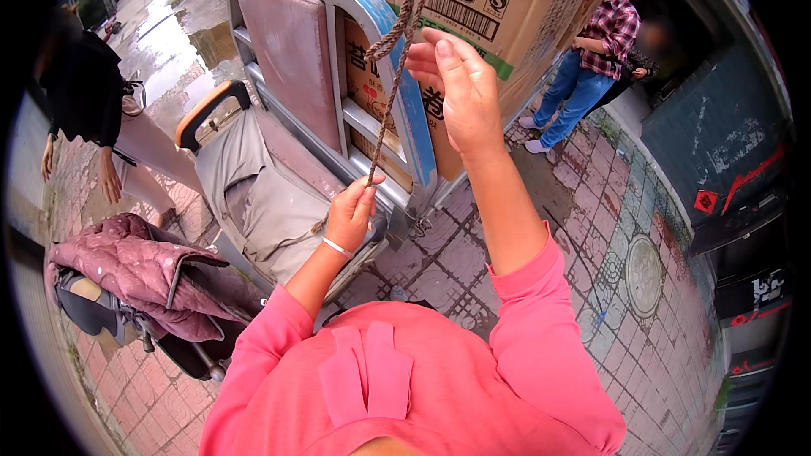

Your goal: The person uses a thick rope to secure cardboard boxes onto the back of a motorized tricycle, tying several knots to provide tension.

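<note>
A brown twisted rope (391, 100) hangs down in front of the cardboard boxes (541, 0). My left hand (348, 211) is closed on its lower part, the rope rising from between thumb and fingers. Higher and to the right, my right hand (460, 84) is raised beside the rope with its fingers stretched out, palm partly turned toward me. Whether its fingertips touch the rope is hard to tell. Behind the rope stands a blue and silver metal backrest frame (372, 0) with a worn pinkish pad (285, 51).
A seat under a grey cloth (274, 186) lies in front of the frame, with an armrest (211, 110). At left, a maroon quilted cover (139, 270) drapes a handlebar. One person (93, 101) stands left; people (583, 59) stand far right. Paving (448, 270) carries a manhole cover (644, 275).
</note>
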Demonstrator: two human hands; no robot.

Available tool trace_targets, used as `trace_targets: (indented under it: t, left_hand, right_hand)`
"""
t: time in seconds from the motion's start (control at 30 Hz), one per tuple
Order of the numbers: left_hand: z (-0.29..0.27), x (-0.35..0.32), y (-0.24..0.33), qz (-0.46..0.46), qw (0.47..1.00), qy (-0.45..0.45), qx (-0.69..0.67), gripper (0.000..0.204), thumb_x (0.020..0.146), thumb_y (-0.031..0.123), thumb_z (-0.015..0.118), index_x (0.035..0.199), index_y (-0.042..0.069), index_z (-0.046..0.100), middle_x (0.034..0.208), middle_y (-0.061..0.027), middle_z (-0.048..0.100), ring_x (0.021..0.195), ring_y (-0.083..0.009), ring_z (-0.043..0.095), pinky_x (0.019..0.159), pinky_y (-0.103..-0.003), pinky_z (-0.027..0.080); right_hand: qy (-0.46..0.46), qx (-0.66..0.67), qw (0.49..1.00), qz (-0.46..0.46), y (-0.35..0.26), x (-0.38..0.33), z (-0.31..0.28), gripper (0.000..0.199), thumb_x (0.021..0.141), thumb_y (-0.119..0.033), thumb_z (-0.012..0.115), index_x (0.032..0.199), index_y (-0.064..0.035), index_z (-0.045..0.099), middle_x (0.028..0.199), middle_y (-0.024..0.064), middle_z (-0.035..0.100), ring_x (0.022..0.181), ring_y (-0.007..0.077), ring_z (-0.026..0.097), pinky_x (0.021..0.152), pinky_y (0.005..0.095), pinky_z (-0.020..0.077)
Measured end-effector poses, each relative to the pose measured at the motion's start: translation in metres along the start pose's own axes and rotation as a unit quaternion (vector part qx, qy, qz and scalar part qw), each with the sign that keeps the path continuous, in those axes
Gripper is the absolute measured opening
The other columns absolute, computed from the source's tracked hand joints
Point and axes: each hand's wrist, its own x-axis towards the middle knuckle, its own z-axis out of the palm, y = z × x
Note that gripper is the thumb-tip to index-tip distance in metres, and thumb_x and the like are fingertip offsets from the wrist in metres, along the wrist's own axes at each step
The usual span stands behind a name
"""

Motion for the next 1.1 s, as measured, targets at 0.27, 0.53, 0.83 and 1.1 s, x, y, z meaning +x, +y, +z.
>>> trace_targets:
  t: [0.27, 0.53, 0.83, 1.1]
  left_hand:
    - [0.010, 0.011, -0.033, 0.026, 0.999, 0.040, 0.020, 0.023, 0.097, 0.016, 0.043, 0.108, 0.003, 0.058, 0.061, 0.0022, 0.045, 0.055, -0.0058, 0.042, 0.050, -0.022, 0.035]
    - [0.025, 0.010, -0.068, -0.052, 0.996, 0.023, 0.067, 0.022, 0.098, 0.017, 0.040, 0.100, 0.002, 0.057, 0.060, 0.0015, 0.046, 0.053, -0.0053, 0.042, 0.047, -0.021, 0.035]
    - [0.046, 0.037, -0.137, 0.015, 0.973, -0.041, 0.226, 0.017, 0.092, 0.013, 0.048, 0.087, -0.001, 0.056, 0.065, -0.0140, 0.055, 0.059, -0.0314, 0.053, 0.057, -0.037, 0.044]
    - [0.060, 0.043, -0.135, 0.019, 0.921, -0.162, 0.353, 0.014, 0.076, 0.003, 0.050, 0.087, -0.002, 0.058, 0.085, -0.0227, 0.059, 0.083, -0.0430, 0.054, 0.072, -0.047, 0.043]
  right_hand:
    - [0.033, -0.093, 0.956, 0.275, 0.097, -0.155, -0.146, 0.025, 0.094, -0.013, 0.045, 0.105, 0.0048, 0.058, 0.091, 0.0105, 0.065, 0.079, 0.0138, 0.062, 0.071, 0.0266, 0.0497]
    - [0.092, -0.054, 0.934, 0.341, 0.177, -0.205, -0.168, 0.023, 0.093, -0.009, 0.045, 0.105, 0.0069, 0.057, 0.092, 0.0106, 0.064, 0.085, 0.0158, 0.061, 0.077, 0.0267, 0.0486]
    - [0.058, 0.057, 0.900, 0.427, 0.259, -0.170, -0.166, 0.024, 0.089, -0.007, 0.045, 0.106, 0.0026, 0.059, 0.092, 0.0058, 0.062, 0.084, 0.0120, 0.057, 0.074, 0.0236, 0.0451]
    - [-0.043, 0.093, 0.872, 0.478, 0.272, -0.148, -0.180, 0.025, 0.085, -0.009, 0.050, 0.107, -0.0004, 0.060, 0.086, 0.0026, 0.061, 0.068, 0.0121, 0.052, 0.063, 0.0248, 0.0440]
